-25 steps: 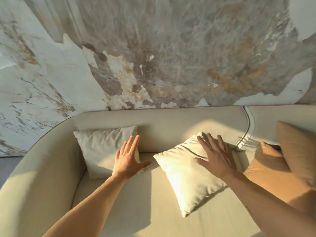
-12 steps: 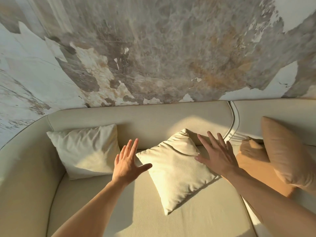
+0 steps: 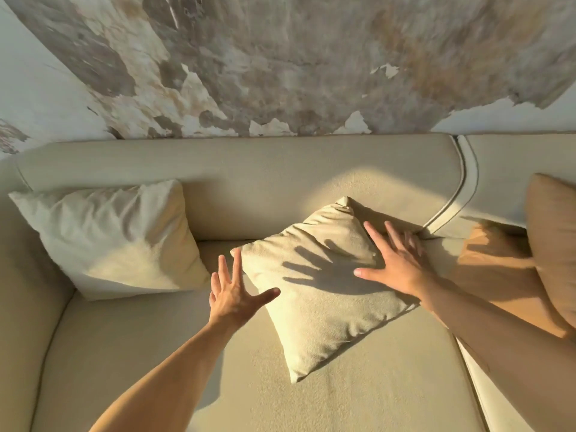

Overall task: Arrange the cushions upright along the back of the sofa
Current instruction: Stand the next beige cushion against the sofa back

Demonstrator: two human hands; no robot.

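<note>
A cream cushion [image 3: 321, 310] lies flat and turned like a diamond on the seat of the cream sofa [image 3: 280, 182], one corner touching the backrest. My left hand [image 3: 232, 291] hovers with fingers spread at its left corner, thumb over the edge. My right hand [image 3: 396, 263] is spread over its right corner, near the seat gap. A white cushion [image 3: 118, 235] leans upright against the backrest at the left. At the right, a tan cushion [image 3: 554, 244] stands upright and another tan cushion [image 3: 495, 269] lies flat beside it.
A marble-patterned wall [image 3: 280, 63] rises right behind the sofa. The curved left armrest [image 3: 25, 307] bounds the seat. A piped seam [image 3: 467, 182] splits the backrest into two sections.
The view has shifted right and closer to the sofa. Both hands have come nearer to the cream cushion; the right hand now sits at its right corner and casts a shadow on it.
</note>
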